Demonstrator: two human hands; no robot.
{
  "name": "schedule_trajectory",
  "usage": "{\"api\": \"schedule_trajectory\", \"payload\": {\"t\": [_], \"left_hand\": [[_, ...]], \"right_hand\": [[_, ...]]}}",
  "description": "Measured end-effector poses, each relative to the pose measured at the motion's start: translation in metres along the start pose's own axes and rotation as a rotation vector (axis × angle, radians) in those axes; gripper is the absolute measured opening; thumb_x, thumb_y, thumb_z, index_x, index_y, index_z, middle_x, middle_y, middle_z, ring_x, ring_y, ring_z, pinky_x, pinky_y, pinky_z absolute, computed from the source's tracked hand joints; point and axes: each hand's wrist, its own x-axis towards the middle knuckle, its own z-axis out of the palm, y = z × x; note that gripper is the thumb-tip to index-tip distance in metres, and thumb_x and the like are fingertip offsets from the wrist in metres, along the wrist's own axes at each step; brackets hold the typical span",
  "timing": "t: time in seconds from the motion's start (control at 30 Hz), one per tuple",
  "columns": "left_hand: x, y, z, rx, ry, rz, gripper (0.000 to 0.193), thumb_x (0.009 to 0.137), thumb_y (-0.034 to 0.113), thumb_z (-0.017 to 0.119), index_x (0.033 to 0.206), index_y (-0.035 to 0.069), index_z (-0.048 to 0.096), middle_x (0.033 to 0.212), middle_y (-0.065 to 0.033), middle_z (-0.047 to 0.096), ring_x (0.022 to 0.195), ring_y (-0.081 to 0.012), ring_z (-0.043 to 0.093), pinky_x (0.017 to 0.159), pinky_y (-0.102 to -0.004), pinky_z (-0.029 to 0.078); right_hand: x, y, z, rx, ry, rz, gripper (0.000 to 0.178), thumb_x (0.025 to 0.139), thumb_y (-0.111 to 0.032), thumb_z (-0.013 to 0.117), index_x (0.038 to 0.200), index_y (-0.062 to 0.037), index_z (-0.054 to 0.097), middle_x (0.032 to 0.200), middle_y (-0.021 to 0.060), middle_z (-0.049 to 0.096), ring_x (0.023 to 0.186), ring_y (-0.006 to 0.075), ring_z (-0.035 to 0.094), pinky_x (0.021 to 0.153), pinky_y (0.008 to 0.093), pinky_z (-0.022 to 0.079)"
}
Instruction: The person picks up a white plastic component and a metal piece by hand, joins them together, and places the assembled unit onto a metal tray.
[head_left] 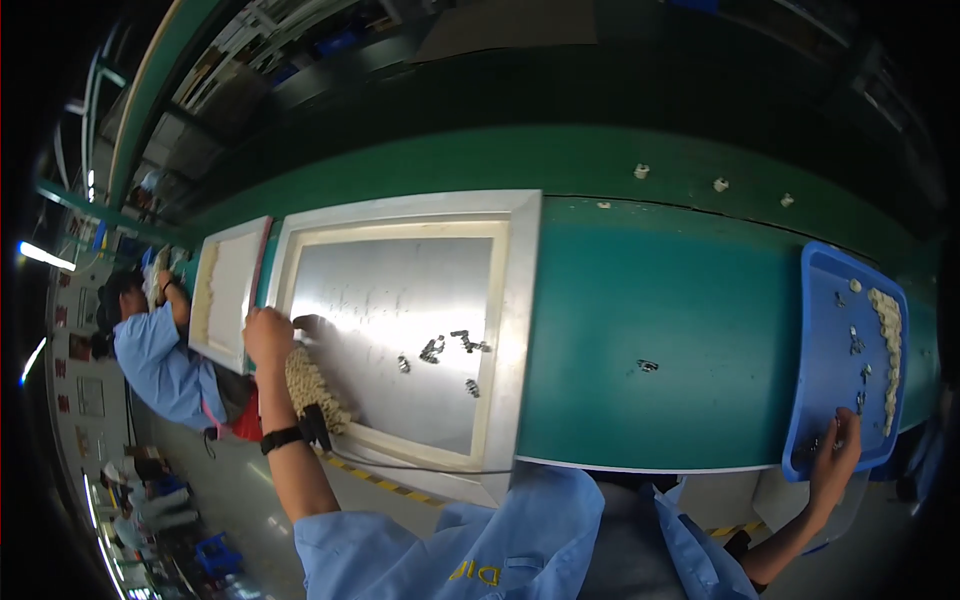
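Observation:
My left hand [268,338] is above the left edge of a metal-framed tray [522,290], fingers curled together. Anything held in it is hidden. Below it, small cream-coloured parts [316,388] are lined up in rows along the tray's left side. Several small shiny metal parts [433,349] lie loose on the tray's bare metal surface. On the right, my right hand [838,458] reaches into a blue plastic tray [826,300], its fingertips drawn together close to small metal parts [862,375]. Whether one is between them is too small to tell. Cream parts [889,325] line that tray's far right side.
Between the two trays, a single metal part [648,366] lies on the green belt [640,290]. Several cream parts [721,185] stand on the green ledge behind. A second framed tray [232,275] is at the left, near a co-worker in a blue shirt [165,360]. A cable [420,468] crosses the front frame.

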Motion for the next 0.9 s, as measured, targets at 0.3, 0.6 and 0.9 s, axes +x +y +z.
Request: {"api": "schedule_trajectory", "payload": {"t": [0.3, 0.6, 0.9], "left_hand": [[0.012, 0.161, -0.122, -0.818, 0.126, 0.454, 0.021, 0.1, 0.013, 0.065, 0.116, 0.0, 0.066, 0.103, -0.0119, 0.069, 0.097, -0.0228, 0.065, 0.084, -0.0343, 0.048], [-0.129, 0.385, -0.273, -1.38, 0.109, 1.414, 0.025, 0.074, -0.002, 0.069, 0.099, -0.001, 0.066, 0.095, -0.0136, 0.07, 0.083, -0.0304, 0.065, 0.073, -0.037, 0.047], [-0.155, 0.406, -0.271, -1.421, 0.067, 1.542, 0.03, 0.073, -0.003, 0.074, 0.102, 0.001, 0.066, 0.096, -0.0129, 0.07, 0.079, -0.0291, 0.064, 0.071, -0.0383, 0.046]], "right_hand": [[0.023, -0.108, 0.008, 0.432, -0.134, -0.17, 0.028, 0.094, 0.008, 0.064, 0.12, 0.003, 0.071, 0.091, 0.014, 0.071, 0.078, 0.0222, 0.071, 0.072, 0.0313, 0.055], [0.005, -0.159, 0.019, 1.006, -0.266, -0.139, 0.015, 0.095, 0.006, 0.068, 0.11, 0.0069, 0.072, 0.086, 0.0143, 0.075, 0.072, 0.0192, 0.075, 0.063, 0.029, 0.057], [0.021, -0.209, 0.026, 0.961, -0.257, -0.517, 0.013, 0.09, 0.011, 0.069, 0.102, 0.0064, 0.071, 0.086, 0.0154, 0.076, 0.068, 0.022, 0.073, 0.066, 0.0332, 0.055]]}}
